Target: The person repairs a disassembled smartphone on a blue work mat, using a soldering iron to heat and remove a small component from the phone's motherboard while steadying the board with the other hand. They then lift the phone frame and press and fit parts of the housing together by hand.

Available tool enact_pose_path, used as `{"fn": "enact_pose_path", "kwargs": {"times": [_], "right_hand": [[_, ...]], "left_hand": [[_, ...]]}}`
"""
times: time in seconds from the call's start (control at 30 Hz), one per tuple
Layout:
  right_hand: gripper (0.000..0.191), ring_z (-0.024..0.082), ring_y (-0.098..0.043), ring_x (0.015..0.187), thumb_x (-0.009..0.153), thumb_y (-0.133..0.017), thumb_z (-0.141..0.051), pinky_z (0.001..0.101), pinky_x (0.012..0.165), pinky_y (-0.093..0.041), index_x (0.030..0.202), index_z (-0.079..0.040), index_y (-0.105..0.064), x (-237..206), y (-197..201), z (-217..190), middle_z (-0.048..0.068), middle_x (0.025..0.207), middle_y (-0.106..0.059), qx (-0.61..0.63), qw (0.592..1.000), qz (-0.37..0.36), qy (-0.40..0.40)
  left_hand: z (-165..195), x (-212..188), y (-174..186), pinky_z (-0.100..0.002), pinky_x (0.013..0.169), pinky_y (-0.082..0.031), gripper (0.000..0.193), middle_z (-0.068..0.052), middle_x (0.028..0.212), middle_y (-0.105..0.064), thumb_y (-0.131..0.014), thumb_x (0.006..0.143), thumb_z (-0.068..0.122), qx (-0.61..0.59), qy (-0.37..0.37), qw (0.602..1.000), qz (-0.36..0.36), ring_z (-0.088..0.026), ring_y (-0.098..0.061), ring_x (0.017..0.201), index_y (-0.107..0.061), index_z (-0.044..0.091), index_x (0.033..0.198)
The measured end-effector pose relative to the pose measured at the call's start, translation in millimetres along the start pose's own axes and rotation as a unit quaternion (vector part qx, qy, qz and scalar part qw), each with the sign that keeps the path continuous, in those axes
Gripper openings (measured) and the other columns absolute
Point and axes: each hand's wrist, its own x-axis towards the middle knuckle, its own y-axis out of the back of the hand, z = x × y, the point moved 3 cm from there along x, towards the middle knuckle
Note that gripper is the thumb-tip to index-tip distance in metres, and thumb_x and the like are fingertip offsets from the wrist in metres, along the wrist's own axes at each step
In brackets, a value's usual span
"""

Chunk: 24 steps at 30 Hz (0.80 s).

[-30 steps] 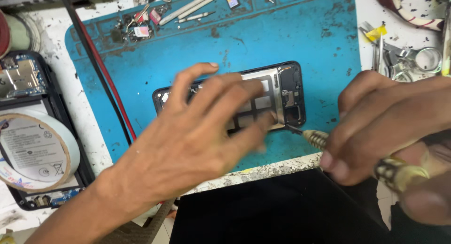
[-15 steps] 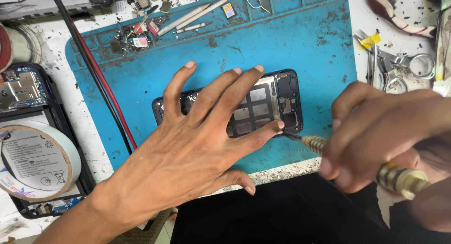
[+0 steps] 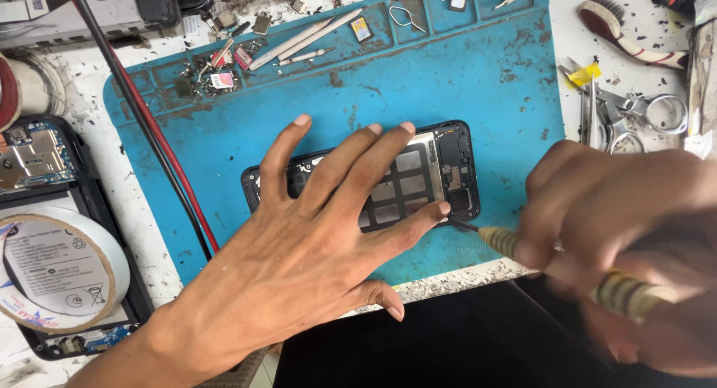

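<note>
The right hand (image 3: 620, 231) is curling its fingers tight around a screwdriver (image 3: 567, 272) with a pale striped handle. Its thin tip is touching the lower right corner of the phone (image 3: 441, 175). The left hand (image 3: 299, 253) is lying flat with fingers spread wide, pressing down on the open phone. The phone is lying on a blue mat (image 3: 478, 82) near the mat's front edge. Farther back, small parts (image 3: 216, 70) and white sticks (image 3: 306, 38) are sitting in the mat's trays. A roll of tape (image 3: 56, 272) is lying off to the left.
</note>
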Motion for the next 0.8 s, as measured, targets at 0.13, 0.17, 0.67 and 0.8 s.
{"fn": "enact_pose_path", "kwargs": {"times": [0.13, 0.17, 0.67, 0.8], "right_hand": [[0.038, 0.027, -0.070, 0.099, 0.081, -0.088, -0.029, 0.0354, 0.081, -0.054, 0.109, -0.014, -0.068, 9.3, 6.1, 10.0, 0.008, 0.106, -0.072, 0.020, 0.997, -0.066, 0.048], [0.037, 0.027, -0.070, 0.100, 0.082, -0.087, -0.027, 0.0353, 0.082, -0.055, 0.110, -0.013, -0.068, 3.8, 6.3, 11.3, 0.008, 0.108, -0.072, 0.007, 0.997, -0.059, 0.039], [0.034, 0.033, -0.074, 0.114, 0.087, -0.070, 0.001, 0.0324, 0.082, -0.068, 0.119, -0.009, -0.065, 40.5, -12.6, -21.1, 0.013, 0.115, -0.075, -0.049, 0.998, 0.010, 0.034], [0.025, 0.032, -0.076, 0.106, 0.087, -0.070, -0.003, 0.0341, 0.077, -0.066, 0.112, -0.007, -0.069, -6.0, -1.6, 14.1, 0.015, 0.109, -0.079, -0.146, 0.989, 0.015, -0.035]], "left_hand": [[-0.2, -0.9, -1.7, -0.073, 0.115, -0.018, 0.087, -0.023, 0.158, -0.029, -0.078, 0.068, 0.060, -0.002, 0.001, 1.000, 0.000, -0.038, -0.034, 0.146, -0.053, 0.026, 0.145], [-0.2, -0.5, -2.5, -0.073, 0.115, -0.018, 0.088, -0.023, 0.158, -0.029, -0.078, 0.068, 0.061, 0.000, 0.001, 1.000, 0.000, -0.038, -0.034, 0.146, -0.053, 0.027, 0.145], [-1.4, -1.8, -6.8, -0.073, 0.116, -0.018, 0.085, -0.022, 0.158, -0.029, -0.077, 0.068, 0.063, -0.010, 0.009, 1.000, 0.003, -0.038, -0.034, 0.146, -0.058, 0.028, 0.143], [-0.7, -1.9, -8.3, -0.073, 0.116, -0.018, 0.085, -0.023, 0.158, -0.030, -0.075, 0.068, 0.065, -0.002, 0.008, 1.000, 0.007, -0.037, -0.034, 0.144, -0.058, 0.030, 0.143]]}}
